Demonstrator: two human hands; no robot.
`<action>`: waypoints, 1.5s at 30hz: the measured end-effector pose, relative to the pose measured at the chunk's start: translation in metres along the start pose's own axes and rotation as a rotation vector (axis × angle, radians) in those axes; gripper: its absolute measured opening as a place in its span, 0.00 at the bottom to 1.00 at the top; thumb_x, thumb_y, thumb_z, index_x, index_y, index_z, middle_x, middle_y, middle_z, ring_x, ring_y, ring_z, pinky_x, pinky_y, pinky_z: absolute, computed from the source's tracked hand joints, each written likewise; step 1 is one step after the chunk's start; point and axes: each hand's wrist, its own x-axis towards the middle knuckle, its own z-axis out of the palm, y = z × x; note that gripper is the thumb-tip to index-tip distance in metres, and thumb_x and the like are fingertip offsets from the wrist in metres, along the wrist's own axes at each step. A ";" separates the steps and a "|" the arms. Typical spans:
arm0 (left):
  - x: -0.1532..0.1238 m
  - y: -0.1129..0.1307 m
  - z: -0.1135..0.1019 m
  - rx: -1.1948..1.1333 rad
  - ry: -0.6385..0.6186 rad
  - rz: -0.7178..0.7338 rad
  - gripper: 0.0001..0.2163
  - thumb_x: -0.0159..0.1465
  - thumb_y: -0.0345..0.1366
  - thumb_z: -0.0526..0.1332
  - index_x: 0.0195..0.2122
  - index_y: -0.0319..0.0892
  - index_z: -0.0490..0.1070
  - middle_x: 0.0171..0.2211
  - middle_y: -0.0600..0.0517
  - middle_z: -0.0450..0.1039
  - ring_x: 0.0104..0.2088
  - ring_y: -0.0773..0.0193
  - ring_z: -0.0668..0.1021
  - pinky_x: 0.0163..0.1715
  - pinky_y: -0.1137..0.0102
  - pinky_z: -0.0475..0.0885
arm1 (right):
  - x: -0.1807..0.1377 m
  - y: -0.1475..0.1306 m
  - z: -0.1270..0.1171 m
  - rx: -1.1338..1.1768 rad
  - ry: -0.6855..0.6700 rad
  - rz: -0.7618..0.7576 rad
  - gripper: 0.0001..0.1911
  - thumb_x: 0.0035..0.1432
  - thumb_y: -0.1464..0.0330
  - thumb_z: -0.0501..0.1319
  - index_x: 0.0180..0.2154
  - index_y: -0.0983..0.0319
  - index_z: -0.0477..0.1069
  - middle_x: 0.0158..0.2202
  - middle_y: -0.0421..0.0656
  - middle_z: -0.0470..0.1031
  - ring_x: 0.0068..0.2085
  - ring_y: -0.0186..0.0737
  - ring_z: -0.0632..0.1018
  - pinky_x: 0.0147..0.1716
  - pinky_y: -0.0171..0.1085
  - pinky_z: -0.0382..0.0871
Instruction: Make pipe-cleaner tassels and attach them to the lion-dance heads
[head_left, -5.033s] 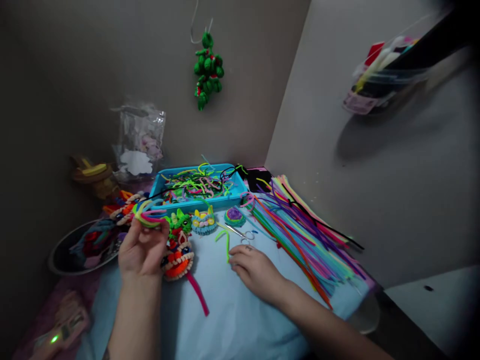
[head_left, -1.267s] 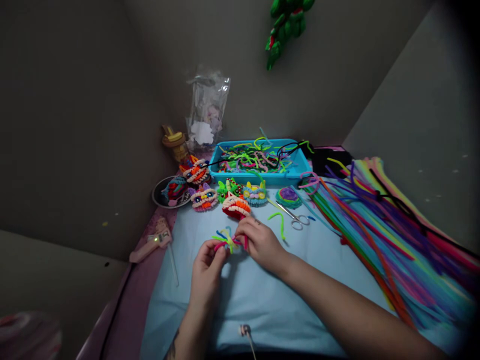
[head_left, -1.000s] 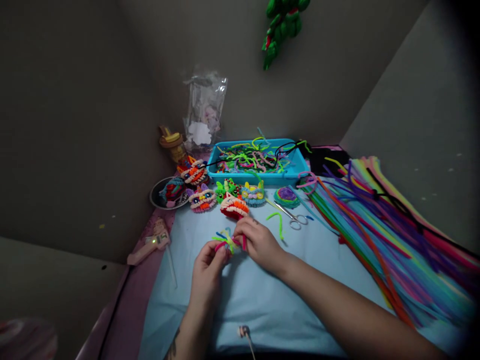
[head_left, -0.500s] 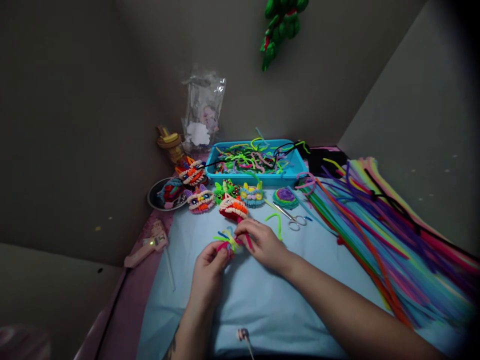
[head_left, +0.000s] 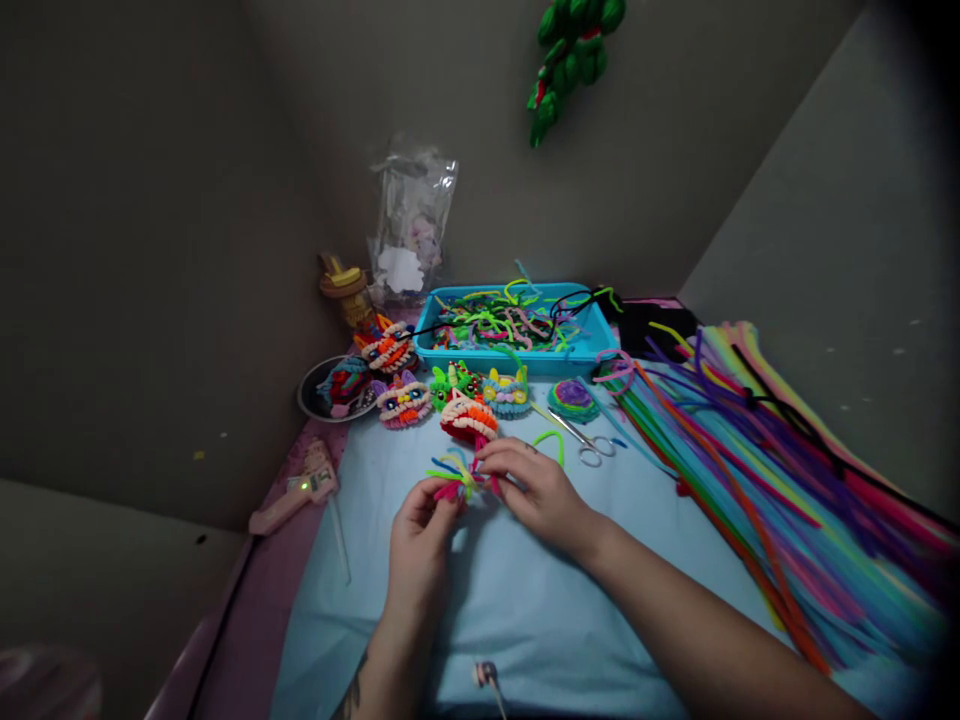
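We pinch a small bundle of yellow, green, blue and pink fuzzy stems [head_left: 463, 480] over the blue-sheeted counter [head_left: 540, 590].
On the left lie a pale pink plastic glue gun [head_left: 321, 480] and, farther off, a round metal bowl [head_left: 313, 412]. Our left hand [head_left: 420, 522] comes next, its fingers clamped on the bundle, which sits between our hands, just nearer than a striped orange, red and cream fuzzy head [head_left: 469, 418]. Our right hand [head_left: 538, 490] has its fingers together on a magenta fuzzy strand [head_left: 495, 484] at the bundle's right side. Farther right we have silver metal scissors [head_left: 588, 440] and a broad spread of long, many-coloured fuzzy stems [head_left: 757, 500].
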 end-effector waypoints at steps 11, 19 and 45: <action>-0.022 0.000 -0.007 0.083 0.024 0.001 0.15 0.52 0.41 0.69 0.39 0.41 0.76 0.35 0.48 0.78 0.36 0.63 0.77 0.39 0.71 0.71 | -0.005 -0.011 0.010 0.030 -0.063 -0.019 0.10 0.60 0.77 0.55 0.41 0.59 0.70 0.38 0.46 0.75 0.42 0.39 0.76 0.43 0.39 0.73; -0.020 0.001 -0.014 0.059 0.053 -0.051 0.17 0.49 0.46 0.71 0.31 0.37 0.76 0.25 0.49 0.77 0.25 0.65 0.76 0.29 0.72 0.70 | -0.007 -0.007 0.012 -0.054 -0.118 0.004 0.07 0.59 0.75 0.59 0.39 0.59 0.72 0.42 0.47 0.73 0.43 0.40 0.76 0.44 0.42 0.74; -0.020 0.009 -0.010 0.200 0.001 0.113 0.09 0.50 0.39 0.70 0.31 0.42 0.77 0.30 0.49 0.78 0.31 0.63 0.77 0.35 0.70 0.72 | -0.003 -0.011 0.022 -0.073 -0.055 -0.063 0.06 0.61 0.75 0.55 0.38 0.59 0.67 0.38 0.47 0.75 0.40 0.41 0.75 0.42 0.43 0.72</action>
